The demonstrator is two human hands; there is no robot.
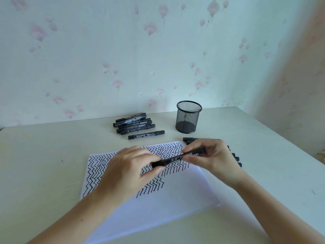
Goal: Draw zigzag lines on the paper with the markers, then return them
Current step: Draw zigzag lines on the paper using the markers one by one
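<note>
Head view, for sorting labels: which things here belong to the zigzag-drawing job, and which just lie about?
Job:
black marker held by left hand and right hand
white paper sheet
black marker pile
black mesh holder

Lying about:
nothing on the pale table

table [52, 155]: pale top | paper [167, 199]: near mesh cup, toward viewer | mesh cup [188, 117]: upright | marker pile [134, 125]: left of cup | more markers [235, 158]: just right of paper, nearer than cup

Light: soft, even daylight, bright.
Shadows: faint, beneath the hands.
Edges: wide-angle bending, slight blur.
Centre: fairly sharp.
</note>
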